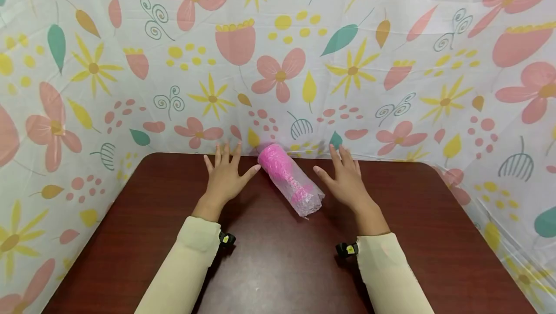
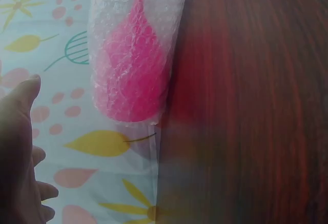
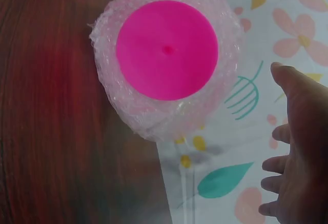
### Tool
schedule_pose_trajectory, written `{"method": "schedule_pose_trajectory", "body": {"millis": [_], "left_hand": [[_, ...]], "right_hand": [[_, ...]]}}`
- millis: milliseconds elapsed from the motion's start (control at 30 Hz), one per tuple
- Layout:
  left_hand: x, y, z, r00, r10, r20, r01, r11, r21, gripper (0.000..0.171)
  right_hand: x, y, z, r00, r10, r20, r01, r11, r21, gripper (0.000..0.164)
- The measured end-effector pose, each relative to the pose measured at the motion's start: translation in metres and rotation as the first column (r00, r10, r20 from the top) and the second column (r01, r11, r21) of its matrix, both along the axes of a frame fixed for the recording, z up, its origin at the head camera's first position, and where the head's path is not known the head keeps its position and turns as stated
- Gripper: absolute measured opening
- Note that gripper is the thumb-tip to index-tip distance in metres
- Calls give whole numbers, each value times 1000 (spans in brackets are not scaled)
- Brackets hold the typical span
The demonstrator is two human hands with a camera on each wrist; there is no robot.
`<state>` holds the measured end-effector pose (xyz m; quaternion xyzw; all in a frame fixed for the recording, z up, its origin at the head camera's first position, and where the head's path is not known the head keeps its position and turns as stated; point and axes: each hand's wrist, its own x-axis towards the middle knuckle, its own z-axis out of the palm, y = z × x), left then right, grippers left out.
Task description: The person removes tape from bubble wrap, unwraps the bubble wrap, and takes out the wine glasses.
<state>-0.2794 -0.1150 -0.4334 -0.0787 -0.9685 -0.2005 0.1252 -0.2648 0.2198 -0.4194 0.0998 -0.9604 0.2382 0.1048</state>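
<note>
Pink stemmed goblet (image 2: 134,75) in bubble wrap (image 3: 230,44), btwn spread L hand (image 1: 226,176) & R hand (image 1: 347,184), neither touching.
Lies on its side, bowl end (image 1: 274,159) at tabletop's (image 1: 269,266) far edge, nr middle. Risk, prob.: a one-sided nudge rolls it; tipping lets goblet slide out (wrap's end at the foot (image 3: 166,55) looks open). Bowl contents: can't tell.

Perhaps a curtained-off booth: flowered sheeting (image 1: 278,29) backs and flanks a dark table (image 1: 278,256).

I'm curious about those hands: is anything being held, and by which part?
Nothing is held: the left hand and right hand are on either side of the bubble-wrapped pink object, not gripping it.
</note>
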Motion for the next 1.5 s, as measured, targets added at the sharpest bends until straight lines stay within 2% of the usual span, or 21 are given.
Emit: {"method": "schedule_pose_trajectory", "body": {"millis": [233,400,500,700,967,1100,1233,1300,1400,1500], "left_hand": [[1,6,-1,1000,-26,8,26,1000,17,95],[3,14,-5,996,-71,48,67,994,85,89],[4,19,-10,993,-98,67,90,989,116,85],[6,28,-19,987,-128,100,117,987,114,79],[11,39,-24,971,-186,150,162,974,157,76],[11,43,-27,966,-213,150,191,971,146,77],[11,45,-29,963,-214,164,195,973,124,78],[11,45,-29,961,-213,176,190,972,138,78],[10,45,-29,953,-223,206,185,964,190,79],[10,45,-30,939,-257,228,189,941,279,81]], "right_hand": [[2,-8,2,997,48,65,-46,998,-31,85],[5,-16,-1,989,99,111,-95,994,-48,84],[7,-20,-4,980,123,155,-114,991,-68,83],[10,-28,-7,958,180,225,-150,978,-146,81],[12,-36,-14,942,216,257,-175,969,-176,83],[12,-39,-17,929,229,290,-179,966,-189,85],[10,-41,-19,922,263,285,-209,956,-206,84],[8,-41,-21,921,287,264,-231,946,-226,81],[6,-42,-23,918,325,226,-264,928,-263,75],[7,-43,-22,922,327,209,-263,922,-283,71]]}}
